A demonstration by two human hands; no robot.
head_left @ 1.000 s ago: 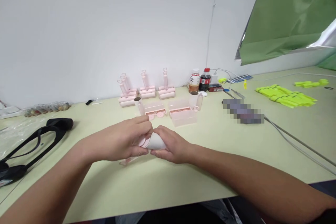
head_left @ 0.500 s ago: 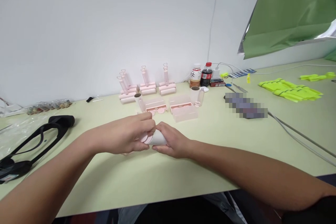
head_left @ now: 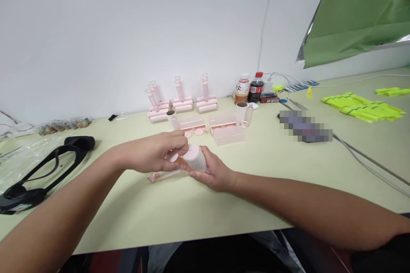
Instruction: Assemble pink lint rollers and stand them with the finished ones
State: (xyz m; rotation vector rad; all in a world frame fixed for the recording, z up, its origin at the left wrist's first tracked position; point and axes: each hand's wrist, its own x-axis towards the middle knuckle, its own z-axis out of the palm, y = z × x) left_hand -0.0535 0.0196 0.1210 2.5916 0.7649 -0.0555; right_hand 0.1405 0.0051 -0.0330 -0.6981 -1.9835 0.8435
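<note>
My right hand (head_left: 218,170) is wrapped round a white lint roller refill roll (head_left: 199,163), whose pale pink round end faces up and to the left. Close beside that end, my left hand (head_left: 160,151) has its fingers curled round a small pale pink piece (head_left: 173,155), mostly hidden by the fingers. The left fingertips almost meet the right thumb. Under both hands, a clear pink handle (head_left: 163,175) lies on the table. Just beyond them are two open pink cases (head_left: 228,134), with pink discs (head_left: 199,131) by the left one.
Several pink lint rollers (head_left: 206,104) with upright handles stand along the wall. White rolls (head_left: 241,113) stand behind the cases. Two drink bottles (head_left: 255,87) are at the back. A black strapped headset (head_left: 48,170) lies left; a blurred object (head_left: 304,127) and yellow vests (head_left: 361,106) lie right.
The roll has turned so its pink end now faces up. My left hand has drawn slightly away from that end with the small pink piece. The view has shifted a little.
</note>
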